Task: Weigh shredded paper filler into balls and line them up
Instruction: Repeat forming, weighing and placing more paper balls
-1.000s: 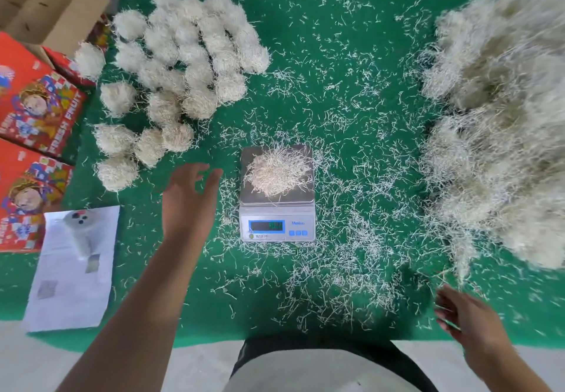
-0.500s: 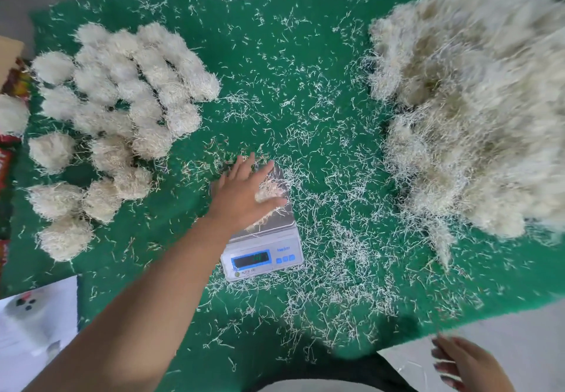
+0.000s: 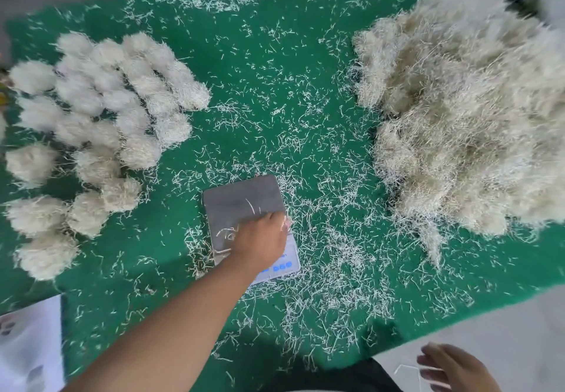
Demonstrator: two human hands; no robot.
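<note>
Scooping the weighed portion off the scale (image 3: 241,202) is what I judge my left hand (image 3: 263,240) to be doing: it sits over the near right corner of the pan, fingers curled under, and only a few strands show at its edge, so I cannot tell how much filler they hold. The pan is otherwise almost bare. My left forearm reaches in diagonally from the lower left, wrist bent down onto the scale. The finished balls (image 3: 101,122) lie in rough rows on the left of the green surface (image 3: 263,92), close enough that a short sweep leftwards should add this one. The loose heap of shredded paper (image 3: 464,110) stays to the right, near my right hand (image 3: 455,367), which hovers off the mat's edge, fingers loosely spread and empty.
</note>
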